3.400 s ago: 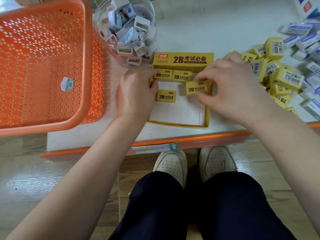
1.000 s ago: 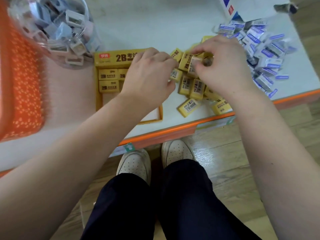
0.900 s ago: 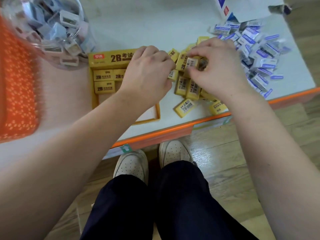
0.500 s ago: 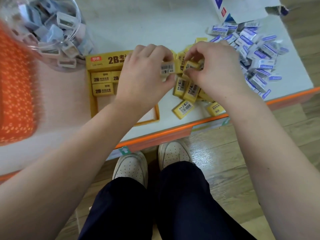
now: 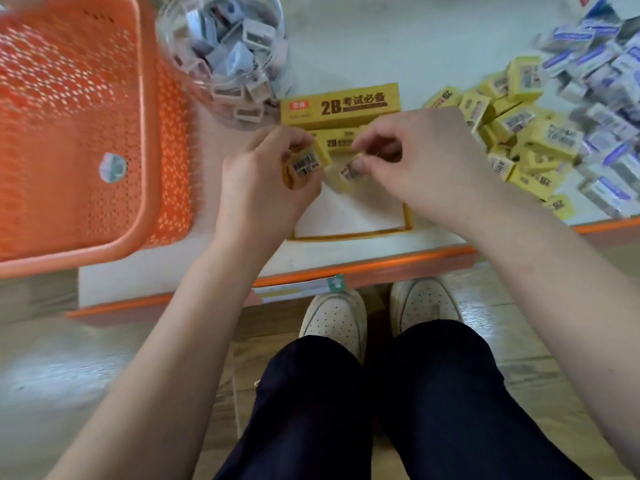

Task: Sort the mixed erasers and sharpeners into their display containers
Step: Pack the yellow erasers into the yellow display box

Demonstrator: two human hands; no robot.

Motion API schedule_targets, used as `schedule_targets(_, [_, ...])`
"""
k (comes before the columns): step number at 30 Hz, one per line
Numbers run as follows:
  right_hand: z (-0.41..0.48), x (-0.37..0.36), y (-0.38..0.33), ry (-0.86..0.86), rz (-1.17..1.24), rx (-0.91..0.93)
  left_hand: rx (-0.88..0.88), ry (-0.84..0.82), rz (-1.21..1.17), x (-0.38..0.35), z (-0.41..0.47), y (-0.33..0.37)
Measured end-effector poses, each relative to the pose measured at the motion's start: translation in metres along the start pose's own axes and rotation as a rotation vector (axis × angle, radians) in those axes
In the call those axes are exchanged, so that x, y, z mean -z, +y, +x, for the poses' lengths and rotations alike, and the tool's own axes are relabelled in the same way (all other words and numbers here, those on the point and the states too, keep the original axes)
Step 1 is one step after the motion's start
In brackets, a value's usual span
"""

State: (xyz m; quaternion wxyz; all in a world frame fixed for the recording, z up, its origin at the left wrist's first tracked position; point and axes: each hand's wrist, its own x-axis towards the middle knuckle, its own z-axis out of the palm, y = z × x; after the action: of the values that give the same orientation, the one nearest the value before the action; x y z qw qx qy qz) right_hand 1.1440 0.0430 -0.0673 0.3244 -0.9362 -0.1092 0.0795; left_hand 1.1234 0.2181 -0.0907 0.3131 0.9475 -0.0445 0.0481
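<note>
With the orange basket [image 5: 69, 98] back in view at left, both hands, off the loose pile [image 5: 540, 136] at right, now hover over the yellow display box [image 5: 341, 105]: left hand [image 5: 263, 181] grips a barcoded eraser [image 5: 306, 164], right hand [image 5: 426, 164] pinches a second eraser [image 5: 349, 172].

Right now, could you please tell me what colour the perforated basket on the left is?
The basket is orange; the head view shows it.

The yellow display box [image 5: 341, 105] is showing "2B 考试必备" on its raised back flap; an eraser [image 5: 337, 143] inside it is showing "2B".
</note>
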Motion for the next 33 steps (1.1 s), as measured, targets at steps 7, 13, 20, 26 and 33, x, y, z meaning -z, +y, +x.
schedule_targets(7, [-0.009, -0.016, 0.009, 0.011, -0.002, 0.106, -0.056, 0.004, 0.107, -0.004, -0.006, 0.001])
schedule_targets(13, [-0.012, -0.015, 0.014, -0.111, -0.084, 0.169, -0.052, 0.005, 0.111, -0.005, -0.006, 0.001])
schedule_targets(20, [-0.011, -0.011, 0.012, -0.116, -0.061, 0.143, -0.026, 0.033, 0.041, -0.005, -0.005, 0.003])
schedule_targets(26, [-0.009, -0.017, 0.014, -0.154, -0.107, 0.144, -0.048, 0.052, 0.027, -0.01, -0.006, 0.006])
schedule_targets(33, [-0.013, -0.016, 0.016, 0.066, 0.057, 0.124, -0.037, 0.023, -0.067, -0.012, -0.011, 0.014])
